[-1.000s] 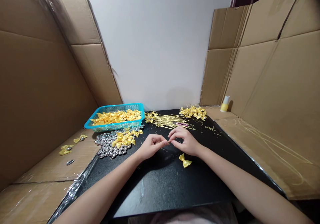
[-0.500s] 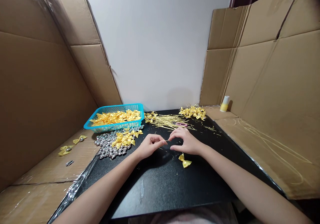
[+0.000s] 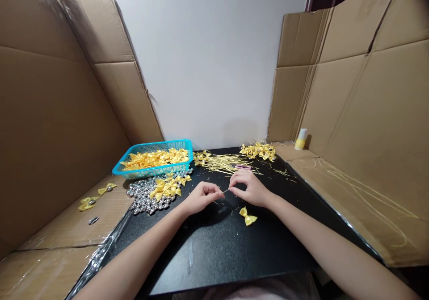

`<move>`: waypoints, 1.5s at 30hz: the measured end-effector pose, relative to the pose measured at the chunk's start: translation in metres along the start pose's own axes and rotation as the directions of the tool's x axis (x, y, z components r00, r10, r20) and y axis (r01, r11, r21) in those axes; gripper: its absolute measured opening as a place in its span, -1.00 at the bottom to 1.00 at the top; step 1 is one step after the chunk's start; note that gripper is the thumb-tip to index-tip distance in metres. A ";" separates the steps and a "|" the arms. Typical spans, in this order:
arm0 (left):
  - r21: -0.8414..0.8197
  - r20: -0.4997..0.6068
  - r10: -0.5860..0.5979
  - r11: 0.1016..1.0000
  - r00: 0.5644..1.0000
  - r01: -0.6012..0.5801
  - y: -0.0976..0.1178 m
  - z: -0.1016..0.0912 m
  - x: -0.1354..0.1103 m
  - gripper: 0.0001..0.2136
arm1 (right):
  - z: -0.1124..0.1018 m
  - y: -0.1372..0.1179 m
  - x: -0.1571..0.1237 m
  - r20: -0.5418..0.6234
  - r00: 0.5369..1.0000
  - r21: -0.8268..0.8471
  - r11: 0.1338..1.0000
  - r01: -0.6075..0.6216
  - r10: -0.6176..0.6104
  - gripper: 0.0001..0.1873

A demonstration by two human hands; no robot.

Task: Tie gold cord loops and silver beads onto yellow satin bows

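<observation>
Cord (image 3: 226, 190), thin and yellowish, is held just above the table between two hands, in front of the seated person. From where I stand, cardboard panels (image 3: 368, 112) rise at both sides, and a black table (image 3: 208, 260) lies between them. At the table's far left sits a blue basket (image 3: 157, 172) full of yellow bows (image 3: 154, 158). The left hand (image 3: 201, 197) and right hand (image 3: 250, 189) face each other, each with thumb and finger closed on the cord, leaving no gap that I can see. The short visible stretch runs sideways between the fingertips, rising slightly towards the right hand; neither hand is clearly nearer. Silver beads (image 3: 144, 197) are heaped beyond the left forearm. Gold strips (image 3: 223, 162) lie past the hands, with a pink tool (image 3: 243, 167) among them. One loose bow (image 3: 248, 217) rests slantwise on the table, nearer the right hand, not touching it.
</observation>
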State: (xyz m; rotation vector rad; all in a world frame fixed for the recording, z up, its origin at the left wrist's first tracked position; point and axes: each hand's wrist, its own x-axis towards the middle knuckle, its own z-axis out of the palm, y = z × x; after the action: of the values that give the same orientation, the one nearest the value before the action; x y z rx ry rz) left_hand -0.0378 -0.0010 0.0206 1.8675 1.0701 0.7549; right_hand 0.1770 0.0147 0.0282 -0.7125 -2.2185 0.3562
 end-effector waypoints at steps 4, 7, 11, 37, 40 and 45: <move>-0.023 0.072 -0.002 1.000 0.997 0.004 -0.002 -0.001 0.000 -0.70 | -0.002 -0.002 -0.001 -0.009 1.000 -0.045 0.999 0.012 -0.013 -0.89; 0.006 0.065 0.042 0.999 0.997 -0.042 0.001 -0.002 0.000 -0.73 | -0.002 -0.006 -0.003 0.021 0.999 -0.101 0.994 0.049 -0.048 -0.91; 0.104 -0.019 0.174 0.980 0.985 -0.171 0.006 -0.004 0.000 -0.73 | 0.000 -0.010 -0.004 0.039 0.994 -0.173 0.979 0.104 -0.099 -0.93; -0.425 -0.108 -0.227 0.890 0.968 0.162 -0.008 0.017 0.006 -0.69 | 0.006 0.071 -0.006 -0.106 0.882 -0.408 0.789 -0.459 0.459 -0.72; -0.433 -0.101 -0.233 0.886 0.967 0.168 -0.006 0.018 0.005 -0.67 | 0.006 0.069 -0.005 -0.138 0.879 -0.415 0.779 -0.470 0.457 -0.80; -0.432 -0.090 -0.238 0.884 0.967 0.178 -0.006 0.018 0.005 -0.64 | 0.004 0.068 -0.004 -0.215 0.864 -0.403 0.765 -0.503 0.455 -0.80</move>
State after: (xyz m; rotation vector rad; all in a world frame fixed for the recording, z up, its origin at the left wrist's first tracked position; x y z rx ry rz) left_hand -0.0235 -0.0016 0.0077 1.3254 1.0747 0.9176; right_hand 0.2021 0.0671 -0.0081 -1.5333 -2.0036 0.0396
